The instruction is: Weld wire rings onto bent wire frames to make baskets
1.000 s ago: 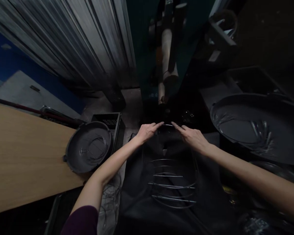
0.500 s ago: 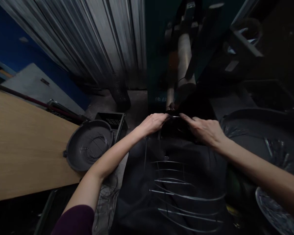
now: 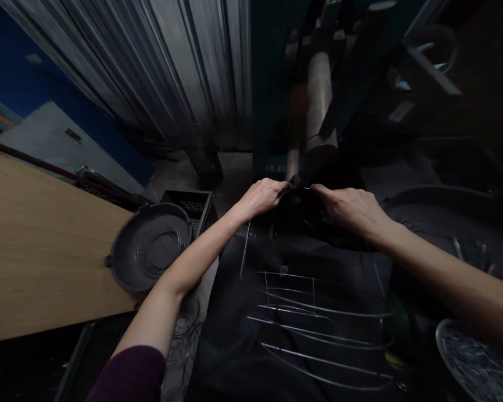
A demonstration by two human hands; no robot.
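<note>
My left hand [image 3: 266, 196] is closed, its fingertips pinching a thin metal wire right at the rod-shaped tip of the machine [image 3: 292, 164]. From the right, my right hand [image 3: 352, 209] pinches the same side, forefinger stretched along the short bright wire [image 3: 307, 188]. Below the hands, over my dark apron [image 3: 235, 329], hangs a wire frame [image 3: 314, 340] of several curved and straight rods with thin crosspieces. Rods slant down from near both hands towards it; their joins are lost in the dark. The thick metal cylinder [image 3: 321, 100] of the machine stands just beyond my fingers.
On the left, a dark round basin [image 3: 123, 268] holds curved wires, beside a black crate [image 3: 209, 204] and a wooden board [image 3: 54, 245]. At right are a large dark tray [image 3: 427, 209] with wire pieces and a bowl [image 3: 441, 340] of small metal parts.
Both hands have moved slightly up and forward, to the machine's rod tip. The wire frame has shifted and tilted a little with them. Both hands keep their pinch.
</note>
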